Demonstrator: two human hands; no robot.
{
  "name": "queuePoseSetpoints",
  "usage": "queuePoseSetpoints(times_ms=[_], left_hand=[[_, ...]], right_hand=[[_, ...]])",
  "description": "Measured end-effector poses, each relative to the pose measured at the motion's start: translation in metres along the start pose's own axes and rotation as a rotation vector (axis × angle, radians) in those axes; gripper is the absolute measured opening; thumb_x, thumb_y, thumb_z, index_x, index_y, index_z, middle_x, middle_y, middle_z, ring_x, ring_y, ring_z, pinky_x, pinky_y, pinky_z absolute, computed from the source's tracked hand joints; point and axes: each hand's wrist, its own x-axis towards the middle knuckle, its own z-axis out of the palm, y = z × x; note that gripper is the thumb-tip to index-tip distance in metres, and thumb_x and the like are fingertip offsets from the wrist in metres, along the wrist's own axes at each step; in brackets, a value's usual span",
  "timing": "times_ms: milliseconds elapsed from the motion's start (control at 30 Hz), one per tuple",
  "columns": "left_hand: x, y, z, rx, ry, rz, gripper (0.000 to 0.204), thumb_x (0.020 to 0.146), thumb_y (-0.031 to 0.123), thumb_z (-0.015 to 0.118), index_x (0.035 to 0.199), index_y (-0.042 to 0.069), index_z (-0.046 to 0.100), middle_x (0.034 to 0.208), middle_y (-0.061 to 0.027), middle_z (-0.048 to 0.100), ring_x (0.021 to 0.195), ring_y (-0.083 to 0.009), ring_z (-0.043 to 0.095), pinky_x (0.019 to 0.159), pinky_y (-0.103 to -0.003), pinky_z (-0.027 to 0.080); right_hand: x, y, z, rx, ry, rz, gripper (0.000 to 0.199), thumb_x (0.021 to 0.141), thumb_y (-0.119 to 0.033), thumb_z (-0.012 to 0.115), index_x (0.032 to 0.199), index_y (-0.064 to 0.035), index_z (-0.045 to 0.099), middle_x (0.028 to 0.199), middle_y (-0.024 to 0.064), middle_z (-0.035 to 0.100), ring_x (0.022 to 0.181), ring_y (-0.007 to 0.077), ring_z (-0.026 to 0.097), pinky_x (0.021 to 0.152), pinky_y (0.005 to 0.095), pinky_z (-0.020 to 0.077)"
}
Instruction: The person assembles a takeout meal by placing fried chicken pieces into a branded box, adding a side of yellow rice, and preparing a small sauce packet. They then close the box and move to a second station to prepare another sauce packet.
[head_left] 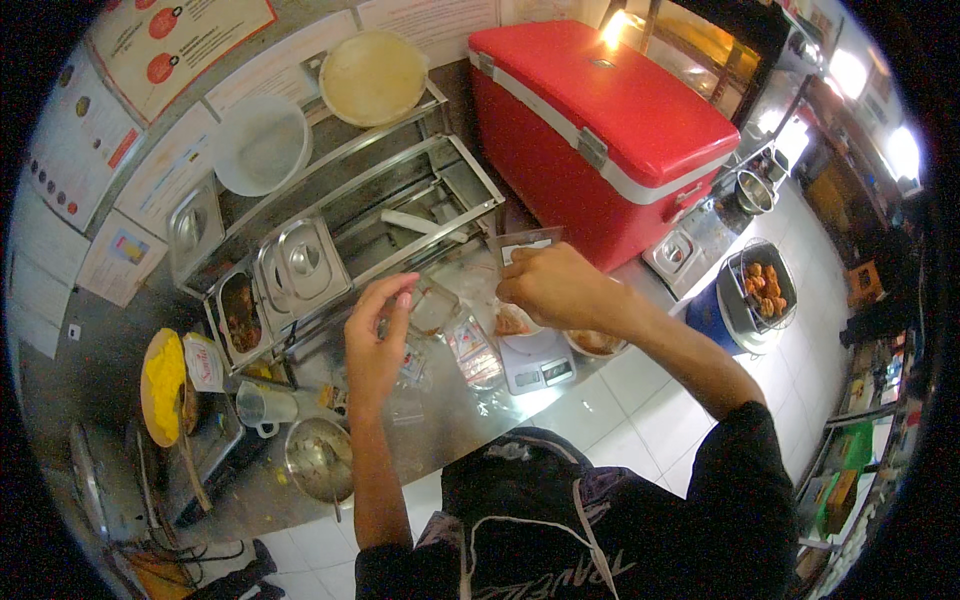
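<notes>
My right hand [560, 285] is closed, knuckles up, over a white bowl of reddish-brown food [511, 321]. Whatever its fingers hold, if anything, is hidden. The bowl rests on a digital kitchen scale [538, 368]. Just behind that hand a small flat clear-and-dark piece [525, 242] shows; I cannot tell whether it is touched. My left hand [376, 325] is raised above the steel counter, fingers stretched and thumb apart, with nothing in it. Near it lie a clear container [433, 306] and a clear plastic packet [473, 352]. Another bowl [596, 344] sits partly under my right forearm.
A red cool box [610, 110] stands at the back. Beside it is a steel rack [400, 200] with lidded pans [303, 258]. To the left are a measuring jug [265, 408], a steel bowl [318, 462] and a plate of yellow food [163, 385]. Fried pieces [764, 288] fill a basket at right.
</notes>
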Motion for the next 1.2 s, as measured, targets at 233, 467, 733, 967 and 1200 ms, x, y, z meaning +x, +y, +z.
queuePoseSetpoints(times_ms=[233, 467, 733, 967, 1200], left_hand=[[-0.005, 0.018, 0.001, 0.088, -0.101, 0.082, 0.026, 0.095, 0.007, 0.059, 0.118, 0.006, 0.07, 0.128, -0.0114, 0.062, 0.117, -0.0224, 0.059, 0.1, -0.033, 0.045], [0.01, 0.055, 0.003, 0.336, -0.283, 0.305, 0.029, 0.087, 0.005, 0.063, 0.114, 0.009, 0.071, 0.142, -0.013, 0.051, 0.133, -0.0299, 0.045, 0.107, -0.041, 0.038], [0.022, 0.064, 0.011, 0.383, -0.273, 0.358, 0.027, 0.08, 0.004, 0.065, 0.106, 0.011, 0.071, 0.147, -0.0119, 0.046, 0.135, -0.0319, 0.042, 0.108, -0.042, 0.036], [0.03, 0.061, 0.011, 0.559, -0.389, 0.426, 0.022, 0.078, 0.004, 0.066, 0.099, 0.01, 0.07, 0.147, -0.0114, 0.046, 0.135, -0.0322, 0.04, 0.109, -0.043, 0.034], [0.034, 0.063, 0.018, 0.448, -0.345, 0.352, 0.012, 0.075, 0.01, 0.066, 0.086, 0.008, 0.072, 0.144, -0.0149, 0.046, 0.134, -0.0356, 0.039, 0.111, -0.048, 0.027]], right_hand=[[0.003, -0.004, -0.024, 0.047, 0.125, -0.063, 0.008, 0.076, -0.014, 0.066, 0.082, -0.0092, 0.068, 0.086, 0.0068, 0.068, 0.092, 0.029, 0.065, 0.07, 0.045, 0.056], [0.013, -0.009, -0.052, 0.044, 0.139, -0.084, 0.011, 0.079, -0.018, 0.067, 0.084, -0.0083, 0.069, 0.086, 0.0066, 0.068, 0.093, 0.0295, 0.065, 0.072, 0.0434, 0.0559], [0.01, -0.006, -0.054, 0.083, 0.249, -0.15, 0.02, 0.069, -0.01, 0.069, 0.089, -0.0074, 0.069, 0.081, 0.0046, 0.061, 0.086, 0.0269, 0.061, 0.068, 0.0393, 0.0534], [0.01, -0.004, -0.055, 0.074, 0.209, -0.146, 0.016, 0.079, -0.024, 0.07, 0.083, -0.0084, 0.068, 0.086, 0.0085, 0.068, 0.092, 0.0311, 0.066, 0.073, 0.0441, 0.0551], [0.008, -0.003, -0.054, 0.09, 0.184, -0.116, 0.016, 0.081, -0.025, 0.069, 0.085, -0.0092, 0.069, 0.085, 0.008, 0.067, 0.092, 0.0312, 0.065, 0.074, 0.0443, 0.055]])
